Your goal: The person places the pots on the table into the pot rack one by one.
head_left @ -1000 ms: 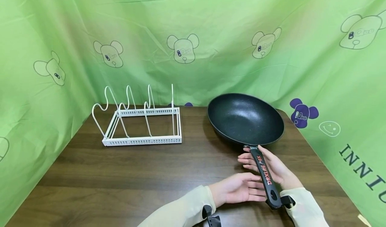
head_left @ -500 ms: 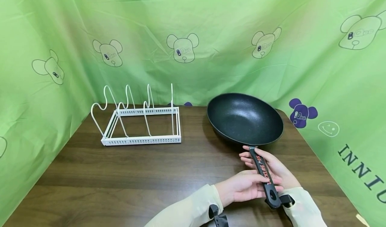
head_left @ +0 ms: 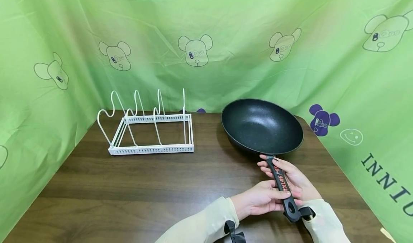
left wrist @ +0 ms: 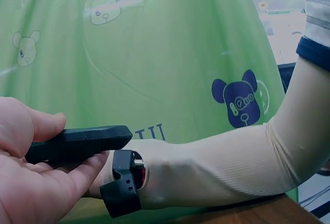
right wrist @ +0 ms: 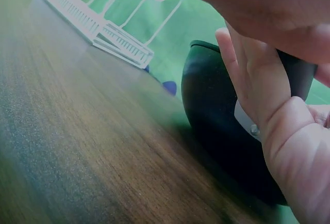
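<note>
A black wok [head_left: 262, 128] lies at the right of the table in the head view, its long handle [head_left: 280, 178] pointing toward me. My left hand [head_left: 262, 198] pinches the handle's lower half, thumb on top and fingers underneath. In the left wrist view the handle's end [left wrist: 98, 139] juts out past that thumb. Higher up, close to the bowl, my right hand [head_left: 297, 180] holds the handle from the right, with its thumb on the upper face and fingers passing below. The right wrist view shows the wok's outer side [right wrist: 206, 100] beside the fingers.
On the left of the wooden table [head_left: 129, 185] stands a white pan rack [head_left: 151, 149] with several upright wire dividers. Green printed curtains [head_left: 155, 35] hang behind the table and along both sides.
My left hand has moved right and up to the handle and now grips it. My right thumb has come over the handle's top. The wok stays about where it was.
</note>
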`<state>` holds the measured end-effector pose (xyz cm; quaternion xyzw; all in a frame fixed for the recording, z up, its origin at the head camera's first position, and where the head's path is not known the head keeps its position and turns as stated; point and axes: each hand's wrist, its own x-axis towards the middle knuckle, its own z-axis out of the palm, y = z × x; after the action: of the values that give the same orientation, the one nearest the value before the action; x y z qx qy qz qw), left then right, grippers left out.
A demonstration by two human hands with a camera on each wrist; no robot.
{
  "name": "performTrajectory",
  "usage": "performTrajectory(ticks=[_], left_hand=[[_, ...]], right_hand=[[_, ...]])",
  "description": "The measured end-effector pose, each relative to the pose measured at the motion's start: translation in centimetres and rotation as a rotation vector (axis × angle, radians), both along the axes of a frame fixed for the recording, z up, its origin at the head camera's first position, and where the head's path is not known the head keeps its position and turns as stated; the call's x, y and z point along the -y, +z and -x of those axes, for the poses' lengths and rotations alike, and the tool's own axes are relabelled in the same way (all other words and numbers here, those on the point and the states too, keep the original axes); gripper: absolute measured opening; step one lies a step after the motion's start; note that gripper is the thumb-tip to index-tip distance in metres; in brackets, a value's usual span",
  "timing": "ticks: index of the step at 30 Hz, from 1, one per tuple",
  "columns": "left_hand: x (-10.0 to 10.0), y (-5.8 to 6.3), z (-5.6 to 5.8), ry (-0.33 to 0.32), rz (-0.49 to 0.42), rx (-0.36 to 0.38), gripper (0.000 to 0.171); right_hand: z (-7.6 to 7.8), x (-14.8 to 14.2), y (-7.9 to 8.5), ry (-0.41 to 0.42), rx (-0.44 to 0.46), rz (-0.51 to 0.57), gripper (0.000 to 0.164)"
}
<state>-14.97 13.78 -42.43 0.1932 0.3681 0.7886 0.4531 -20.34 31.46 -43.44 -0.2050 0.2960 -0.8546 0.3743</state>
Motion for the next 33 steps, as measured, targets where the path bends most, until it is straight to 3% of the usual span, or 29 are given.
performTrajectory(ticks=[4, 11, 16, 24, 33], left_hand=[[0.2, 0.2, 0.2, -0.020, 0.006, -0.048, 0.041], [0.6, 0.2, 0.1, -0.022, 0.056, -0.098, 0.041], [0.9, 0.2, -0.1, -0.012, 0.052, -0.131, 0.039], [1.1, 0.8, 0.0, -0.024, 0.028, -0.150, 0.040], [1.8, 2.1, -0.1, -0.014, -0.002, -0.226, 0.038]], right_hand=[[0.1, 0.0, -0.1, 0.030, 0.038, 0.051, 0.054], [0.4, 0.3, -0.6, -0.039, -0.101, -0.031, 0.051], [0.2, 0.5, -0.6, -0.067, -0.137, -0.070, 0.048], [-0.2, 0.9, 0.6, -0.118, -0.186, -0.100, 0.050], [-0.2, 1.7, 2.4, -0.179, -0.258, -0.131, 0.049]])
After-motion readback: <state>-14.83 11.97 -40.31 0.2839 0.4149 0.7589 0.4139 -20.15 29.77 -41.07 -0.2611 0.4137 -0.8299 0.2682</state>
